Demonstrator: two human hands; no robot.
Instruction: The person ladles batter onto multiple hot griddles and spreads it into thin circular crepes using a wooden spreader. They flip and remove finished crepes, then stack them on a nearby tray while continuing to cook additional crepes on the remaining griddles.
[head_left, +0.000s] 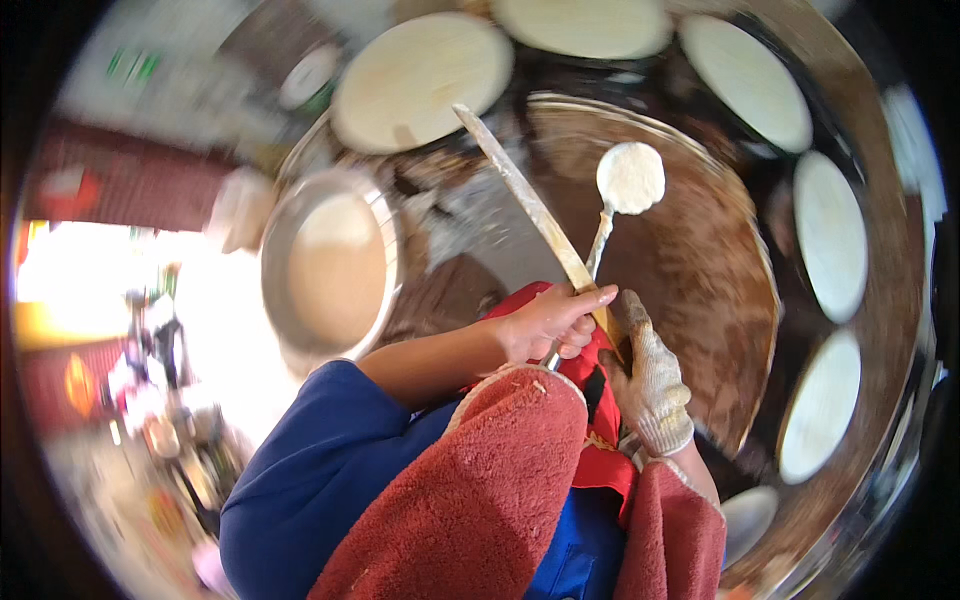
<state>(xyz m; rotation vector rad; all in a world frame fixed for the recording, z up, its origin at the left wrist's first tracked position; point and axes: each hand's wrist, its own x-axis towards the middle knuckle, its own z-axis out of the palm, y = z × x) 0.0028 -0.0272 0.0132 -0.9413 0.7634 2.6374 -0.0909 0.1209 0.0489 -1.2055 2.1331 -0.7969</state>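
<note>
My bare left hand (pixel 555 325) is closed round a long, flat wooden spatula (pixel 530 200), its blade coated with pale batter. A ladle (pixel 630 180) with whitish batter in its bowl has its handle passing through the same hand. My right hand (pixel 655 390), in a soiled pale knit glove, is closed at the lower end of the spatula; part of its fingers is hidden. Beyond the hands lies a wide round brown cooking plate (pixel 690 270), with the ladle's bowl above it. On my left stands a metal basin (pixel 388 290) of thin beige batter (pixel 335 270).
Several pale round discs, among them one at the far left (pixel 425 80) and one at the right (pixel 830 235), form a ring around the plate on a dark surface. A brown curved rim (pixel 905 290) encloses them. Blurred clutter (pixel 175 440) lies at far left.
</note>
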